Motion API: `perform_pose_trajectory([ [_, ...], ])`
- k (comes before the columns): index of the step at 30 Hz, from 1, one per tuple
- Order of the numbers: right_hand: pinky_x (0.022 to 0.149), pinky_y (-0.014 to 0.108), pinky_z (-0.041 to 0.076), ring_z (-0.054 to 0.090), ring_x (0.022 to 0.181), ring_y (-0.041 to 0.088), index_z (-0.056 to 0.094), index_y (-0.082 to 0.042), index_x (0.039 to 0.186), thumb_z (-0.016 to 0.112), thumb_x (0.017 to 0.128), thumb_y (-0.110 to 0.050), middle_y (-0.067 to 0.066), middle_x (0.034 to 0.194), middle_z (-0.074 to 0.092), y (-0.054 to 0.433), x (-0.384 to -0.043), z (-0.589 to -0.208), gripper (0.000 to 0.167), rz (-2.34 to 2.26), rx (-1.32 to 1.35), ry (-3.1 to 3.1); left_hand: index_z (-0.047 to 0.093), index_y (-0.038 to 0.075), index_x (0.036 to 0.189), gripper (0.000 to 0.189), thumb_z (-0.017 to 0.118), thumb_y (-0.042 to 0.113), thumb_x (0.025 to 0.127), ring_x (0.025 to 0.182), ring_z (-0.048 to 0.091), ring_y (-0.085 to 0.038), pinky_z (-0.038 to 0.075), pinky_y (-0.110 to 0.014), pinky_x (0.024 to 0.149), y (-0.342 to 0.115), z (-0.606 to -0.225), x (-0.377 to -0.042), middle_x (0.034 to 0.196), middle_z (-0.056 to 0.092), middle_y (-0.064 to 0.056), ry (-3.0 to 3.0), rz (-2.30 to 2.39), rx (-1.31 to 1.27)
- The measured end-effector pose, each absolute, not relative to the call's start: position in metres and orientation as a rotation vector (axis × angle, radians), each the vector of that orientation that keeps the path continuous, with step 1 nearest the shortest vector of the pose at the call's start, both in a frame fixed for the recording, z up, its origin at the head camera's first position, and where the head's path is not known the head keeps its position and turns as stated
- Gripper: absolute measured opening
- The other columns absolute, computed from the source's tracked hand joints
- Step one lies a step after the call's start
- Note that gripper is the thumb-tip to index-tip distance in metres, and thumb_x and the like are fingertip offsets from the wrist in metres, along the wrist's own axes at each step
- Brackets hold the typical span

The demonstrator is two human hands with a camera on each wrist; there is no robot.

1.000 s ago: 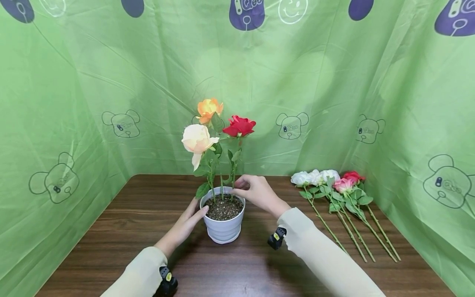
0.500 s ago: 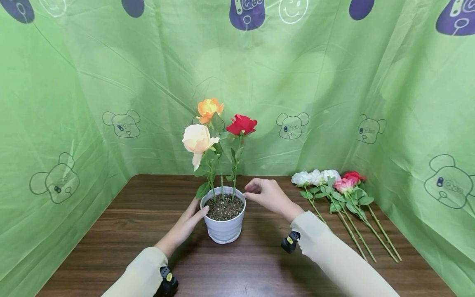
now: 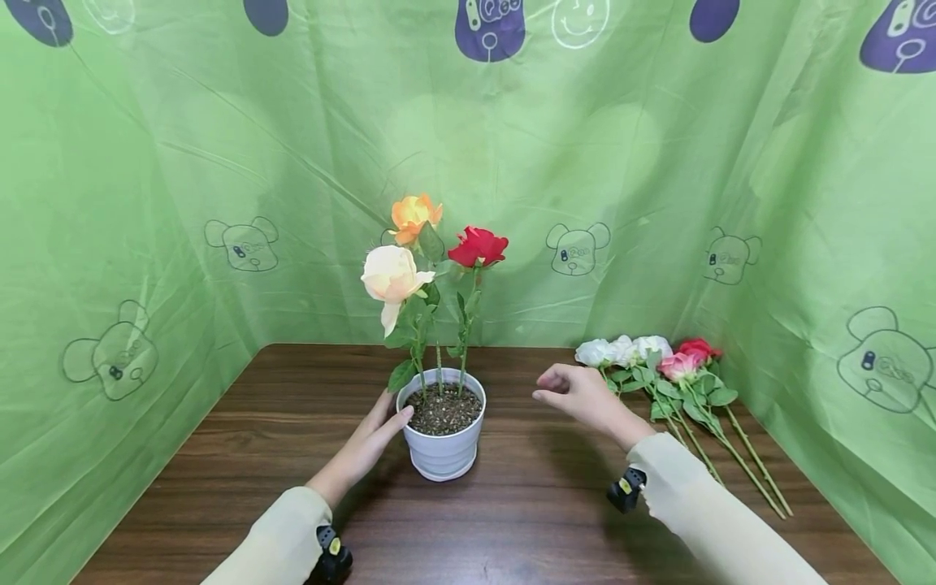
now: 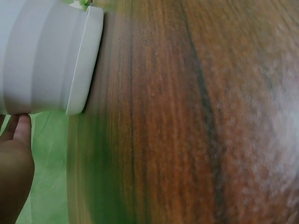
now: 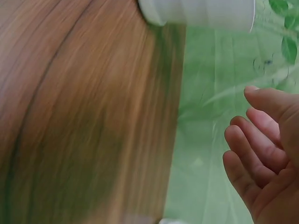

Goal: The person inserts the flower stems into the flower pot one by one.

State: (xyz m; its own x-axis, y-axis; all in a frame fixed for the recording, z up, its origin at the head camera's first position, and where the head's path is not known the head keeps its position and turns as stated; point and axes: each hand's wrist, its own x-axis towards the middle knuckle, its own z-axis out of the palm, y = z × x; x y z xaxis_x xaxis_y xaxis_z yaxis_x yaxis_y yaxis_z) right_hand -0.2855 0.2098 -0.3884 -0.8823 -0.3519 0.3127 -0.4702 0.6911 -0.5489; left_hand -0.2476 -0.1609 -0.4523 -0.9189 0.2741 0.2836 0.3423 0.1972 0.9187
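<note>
A white flowerpot filled with dark soil stands on the table. Three roses rise from the soil: an orange rose at the back, a cream rose at the left and a red rose at the right. My left hand rests against the pot's left side, thumb at the rim; the left wrist view shows its fingers touching the wall. Over the table, between the pot and the loose flowers, my right hand holds nothing. Its fingers look loosely curled in the right wrist view.
At the table's right lie several loose flowers: white roses, a pink rose and another red one, stems pointing toward the front. A green patterned cloth hangs around the wooden table.
My right hand has let go of the red rose's stem and moved right, away from the pot. The red rose has shifted slightly right. My left hand stays at the pot.
</note>
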Motion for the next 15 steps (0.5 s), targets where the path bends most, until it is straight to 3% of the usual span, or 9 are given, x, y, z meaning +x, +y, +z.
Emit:
perform_pose_trajectory([
  [6, 0.080, 0.040, 0.054, 0.067, 0.084, 0.014, 0.072, -0.009, 0.101, 0.077, 0.090, -0.020, -0.004, 0.091, 0.072, 0.249, -0.278, -0.404, 0.017, 0.899, 0.598, -2.767, 0.016, 0.011, 0.161, 0.067, 0.050, 0.029, 0.106, 0.149, 0.014, -0.029, 0.012, -0.051, 0.119, -0.160, -0.452, -0.246, 0.164, 0.019, -0.014, -2.399, -1.864, -0.593],
  [15, 0.074, 0.038, 0.053, 0.065, 0.082, 0.017, 0.071, -0.006, 0.102, 0.077, 0.088, -0.019, -0.002, 0.089, 0.071, 0.304, -0.266, -0.420, 0.020, 0.871, 0.464, -2.873, 0.017, 0.011, 0.161, 0.066, 0.049, 0.028, 0.106, 0.149, 0.014, -0.029, 0.011, -0.051, 0.119, -0.161, -0.453, -0.248, 0.164, 0.019, -0.014, -2.390, -1.851, -0.622],
])
